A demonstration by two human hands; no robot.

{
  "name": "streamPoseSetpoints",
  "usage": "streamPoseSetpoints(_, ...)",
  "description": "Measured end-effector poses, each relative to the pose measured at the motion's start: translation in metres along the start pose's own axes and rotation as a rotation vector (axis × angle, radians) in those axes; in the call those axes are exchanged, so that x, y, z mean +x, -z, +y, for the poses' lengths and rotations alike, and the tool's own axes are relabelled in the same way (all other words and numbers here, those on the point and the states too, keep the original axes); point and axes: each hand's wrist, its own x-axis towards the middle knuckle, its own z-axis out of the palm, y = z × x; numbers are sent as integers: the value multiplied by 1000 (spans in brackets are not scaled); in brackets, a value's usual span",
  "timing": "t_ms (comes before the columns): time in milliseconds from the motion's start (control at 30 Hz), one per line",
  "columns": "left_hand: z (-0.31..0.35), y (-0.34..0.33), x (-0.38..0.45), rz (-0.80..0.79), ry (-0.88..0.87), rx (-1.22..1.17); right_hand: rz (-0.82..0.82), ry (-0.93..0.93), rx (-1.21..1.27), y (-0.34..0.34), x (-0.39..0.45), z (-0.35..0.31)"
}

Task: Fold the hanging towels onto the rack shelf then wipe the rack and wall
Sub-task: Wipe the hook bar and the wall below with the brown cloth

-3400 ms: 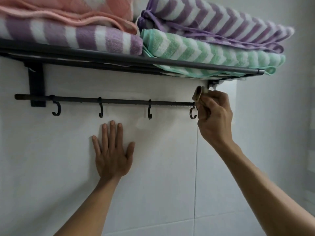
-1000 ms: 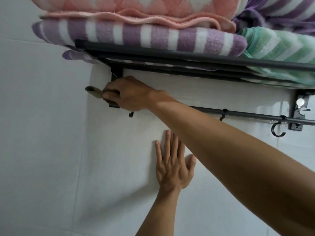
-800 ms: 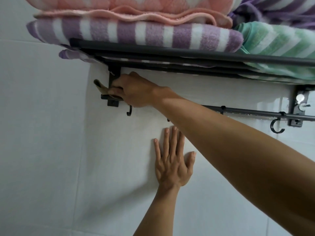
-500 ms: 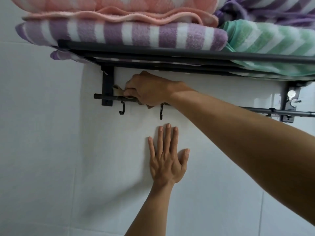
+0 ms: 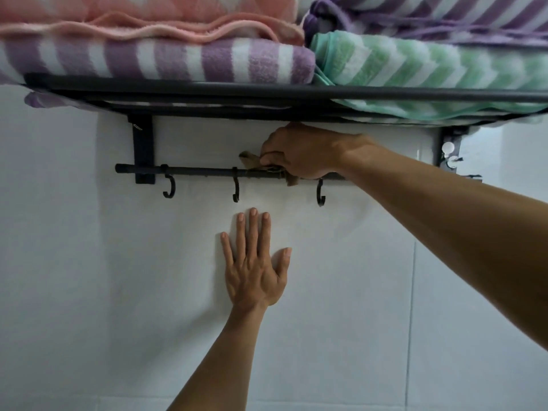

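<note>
Here the right hand [image 5: 299,152] grips a brown rag [image 5: 252,161] wrapped over the hook rail [image 5: 204,172], whose long axis runs left-right. Unwiped rail probably lies both ways. The left hand [image 5: 255,262] presses flat, fingers straight, on the wall tile [image 5: 118,277] below.

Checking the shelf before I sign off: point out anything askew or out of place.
A purple towel corner sags below the shelf at its left end, and the green towel droops through the bars on the right. Nothing looks damaged or spilled.

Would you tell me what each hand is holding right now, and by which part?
The right hand grips a small tan cloth bunched around the hook rail. The left hand lies flat on the wall, holding nothing.
</note>
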Motion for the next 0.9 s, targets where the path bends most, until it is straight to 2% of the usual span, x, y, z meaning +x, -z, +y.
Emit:
streamPoseSetpoints(233, 1, 0, 1, 9, -12, -1, -71, -36, -137, 4, -45, 40)
streamPoseSetpoints(400, 1, -1, 1, 14, -18, 2, -30, -124, -63, 9, -83, 65)
streamPoseSetpoints(533, 0, -1, 1, 26, -18, 22, -85, -255, -42, 8, -112, 83)
streamPoseSetpoints(600, 0, -1, 1, 35, -18, 21, -69, -336, -19, 8, -123, 92)
streamPoseSetpoints(833, 0, -1, 1, 50, -10, 28, -58, -422, -127, 2, -130, 109)
streamPoseSetpoints(900, -1, 0, 1, 55, -10, 28, 32, -487, -97, -6, -134, 118)
